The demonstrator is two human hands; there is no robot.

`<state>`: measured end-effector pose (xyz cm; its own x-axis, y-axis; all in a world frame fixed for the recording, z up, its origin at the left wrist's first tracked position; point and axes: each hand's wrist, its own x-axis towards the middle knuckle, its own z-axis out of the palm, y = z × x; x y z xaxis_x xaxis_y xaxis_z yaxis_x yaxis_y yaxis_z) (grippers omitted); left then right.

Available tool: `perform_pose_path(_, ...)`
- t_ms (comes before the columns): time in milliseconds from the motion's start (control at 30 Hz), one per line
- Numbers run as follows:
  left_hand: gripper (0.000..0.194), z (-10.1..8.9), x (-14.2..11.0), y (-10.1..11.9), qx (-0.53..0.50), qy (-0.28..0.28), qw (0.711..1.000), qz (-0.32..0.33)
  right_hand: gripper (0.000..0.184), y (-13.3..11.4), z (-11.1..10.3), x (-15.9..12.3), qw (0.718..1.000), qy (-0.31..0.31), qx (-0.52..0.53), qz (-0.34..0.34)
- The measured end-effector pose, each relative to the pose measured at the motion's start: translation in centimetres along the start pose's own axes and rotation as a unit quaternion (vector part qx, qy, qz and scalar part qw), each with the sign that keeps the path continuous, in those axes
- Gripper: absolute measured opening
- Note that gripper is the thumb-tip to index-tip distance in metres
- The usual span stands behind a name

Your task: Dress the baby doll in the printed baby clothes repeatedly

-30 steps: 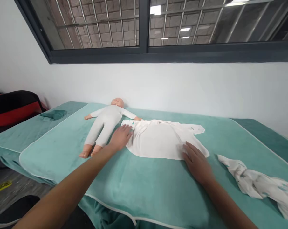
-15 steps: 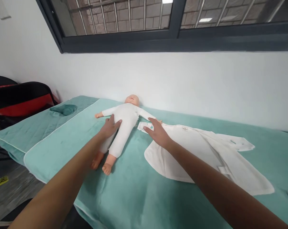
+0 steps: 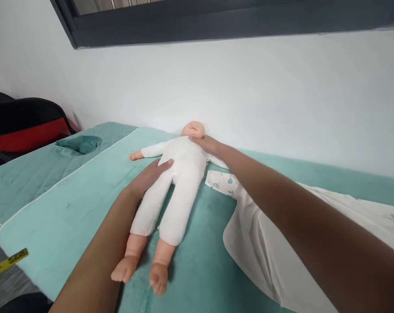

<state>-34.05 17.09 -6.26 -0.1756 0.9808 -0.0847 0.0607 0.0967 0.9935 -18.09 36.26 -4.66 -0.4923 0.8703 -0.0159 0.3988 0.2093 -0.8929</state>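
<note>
A baby doll (image 3: 180, 174) in a white bodysuit lies on its back on a teal towel (image 3: 86, 191), head toward the wall. My left hand (image 3: 149, 176) rests against the doll's left hip and thigh, thumb over the body and fingers tucked beneath. My right hand (image 3: 205, 143) reaches across to the doll's neck, just under the head, fingers curled around it. A white baby garment (image 3: 258, 256) with a printed cuff lies spread flat to the right of the doll, partly under my right forearm.
The towel covers a padded table pushed against a white wall, below a dark window frame (image 3: 216, 21). A teal face-hole cushion (image 3: 79, 144) sits at far left. A black and red bag (image 3: 24, 126) stands beyond the table's left end.
Both hands left the white garment and moved left onto the doll. The right hand went from the garment's sleeve up to the doll's neck. The view came closer and lower.
</note>
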Motion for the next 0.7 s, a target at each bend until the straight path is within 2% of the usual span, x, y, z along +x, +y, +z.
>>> perform_pose_path(67,0.059,0.4,-0.4,-0.1,-0.056,-0.018,0.998,0.006,0.048,-0.5,-0.3,0.6,0.999,-0.028,0.02,0.007)
perform_pose_path(200,0.061,1.0,-1.5,-0.3,-0.114,-0.006,0.991,0.065,0.058,-2.7,-1.6,0.2,0.998,-0.058,0.025,0.027)
perform_pose_path(300,0.066,1.7,-2.3,0.1,-0.116,-0.003,0.987,0.113,0.066,-5.3,-3.9,-1.0,0.997,-0.079,0.007,-0.002)
perform_pose_path(400,0.074,3.2,-3.0,0.8,-0.095,-0.032,0.988,0.121,0.078,-7.4,-7.3,-3.1,0.996,-0.079,-0.029,-0.029)
perform_pose_path(467,0.078,5.2,-3.5,1.2,-0.097,-0.048,0.988,0.107,0.084,-7.8,-9.6,-5.2,0.996,-0.057,-0.064,-0.019)
perform_pose_path(533,0.078,8.0,-4.2,1.5,-0.121,-0.068,0.986,0.094,0.084,-7.2,-11.8,-7.9,0.995,-0.029,-0.093,-0.014)
perform_pose_path(700,0.074,16.6,-6.7,1.9,-0.19,-0.183,0.963,0.047,0.064,-2.6,-16.6,-15.0,0.994,-0.029,-0.099,-0.021)
